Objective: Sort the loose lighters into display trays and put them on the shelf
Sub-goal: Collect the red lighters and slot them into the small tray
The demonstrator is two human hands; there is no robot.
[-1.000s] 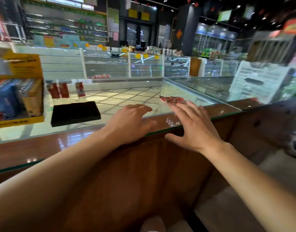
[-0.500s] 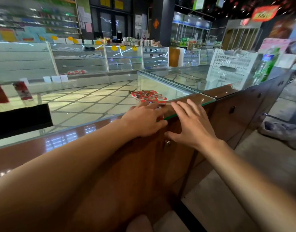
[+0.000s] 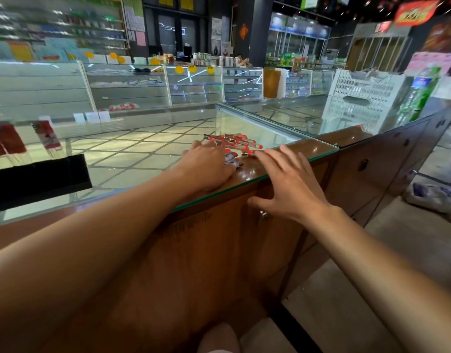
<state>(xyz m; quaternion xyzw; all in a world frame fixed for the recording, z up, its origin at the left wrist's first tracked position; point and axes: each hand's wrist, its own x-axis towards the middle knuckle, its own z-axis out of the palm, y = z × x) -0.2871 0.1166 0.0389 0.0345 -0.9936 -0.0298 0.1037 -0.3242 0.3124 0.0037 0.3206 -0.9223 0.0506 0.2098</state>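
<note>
On the glass surface [image 3: 132,159] in front of me, near its right corner, lies a heap of loose red lighters [image 3: 238,143]. My left hand [image 3: 209,166] rests palm down at the near edge of the heap, fingers slightly bent over a few lighters. My right hand [image 3: 290,184] hovers just beside the heap at the counter's edge, fingers spread, holding nothing. A black tray [image 3: 38,179] sits well apart, far left.
</note>
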